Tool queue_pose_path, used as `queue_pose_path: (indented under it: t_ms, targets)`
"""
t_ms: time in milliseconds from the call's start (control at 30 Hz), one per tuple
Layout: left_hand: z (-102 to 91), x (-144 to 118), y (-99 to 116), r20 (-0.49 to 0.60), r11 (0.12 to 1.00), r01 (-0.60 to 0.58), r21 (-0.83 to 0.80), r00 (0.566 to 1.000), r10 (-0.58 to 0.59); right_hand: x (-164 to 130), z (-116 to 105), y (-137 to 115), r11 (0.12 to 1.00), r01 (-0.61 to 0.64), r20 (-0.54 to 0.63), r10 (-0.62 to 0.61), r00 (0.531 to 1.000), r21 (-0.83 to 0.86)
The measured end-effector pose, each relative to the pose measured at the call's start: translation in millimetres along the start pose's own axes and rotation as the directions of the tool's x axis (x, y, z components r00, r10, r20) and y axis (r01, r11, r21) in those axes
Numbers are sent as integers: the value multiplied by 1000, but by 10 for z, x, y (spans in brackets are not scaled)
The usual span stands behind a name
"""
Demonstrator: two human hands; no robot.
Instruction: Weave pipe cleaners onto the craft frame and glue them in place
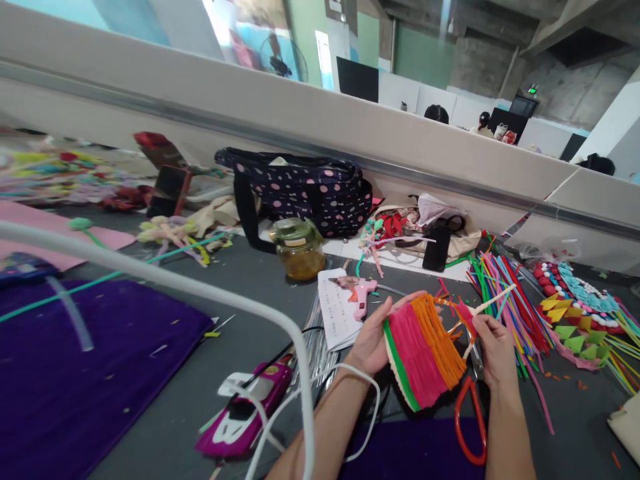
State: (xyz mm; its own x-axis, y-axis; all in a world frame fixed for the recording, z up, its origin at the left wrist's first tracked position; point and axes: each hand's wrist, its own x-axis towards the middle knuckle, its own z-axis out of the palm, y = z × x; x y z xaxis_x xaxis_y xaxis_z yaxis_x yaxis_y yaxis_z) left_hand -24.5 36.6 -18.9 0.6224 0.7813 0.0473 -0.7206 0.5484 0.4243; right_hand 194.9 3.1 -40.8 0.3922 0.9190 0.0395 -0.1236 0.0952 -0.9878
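My left hand is closed on the left side of a fuzzy pipe-cleaner craft, banded in cream, green, pink and orange. At its right end, my right hand pinches a short pink strip joined to the craft, and a cream stem sticks out above the fingers. Orange-handled scissors are just below and left of my right hand; whether that hand also bears them cannot be seen. A pink glue gun lies on a written sheet beyond my left hand.
A white cable loops across the foreground, near my left forearm. Left of it are a purple toy-car-like object and purple cloth. Behind stand a glass jar and a patterned bag. Loose pipe cleaners lie right.
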Motion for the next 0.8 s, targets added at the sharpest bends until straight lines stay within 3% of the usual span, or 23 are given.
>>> queue_pose_path:
  t_ms: [100, 233, 367, 567, 800]
  targets:
    - [7, -26, 79, -94, 977, -21, 212, 995, 41, -27, -19, -57, 997, -70, 42, 69, 997, 15]
    - [-9, 5, 57, -218, 879, -25, 476, 965, 145, -69, -4, -112, 994, 29, 20, -27, 999, -104]
    - [-25, 67, -45, -249, 784, -41, 620, 937, 245, -112, 28, -149, 974, 108, 33, -104, 994, -197]
    - [-76, 104, -88, -312, 824, -131, 550, 884, 349, -87, 23, -94, 981, 128, -4, -129, 992, -143]
    - [-186, 162, -76, -377, 834, -355, 422, 768, 517, -77, 110, 33, 997, -12, 147, 23, 989, -78]
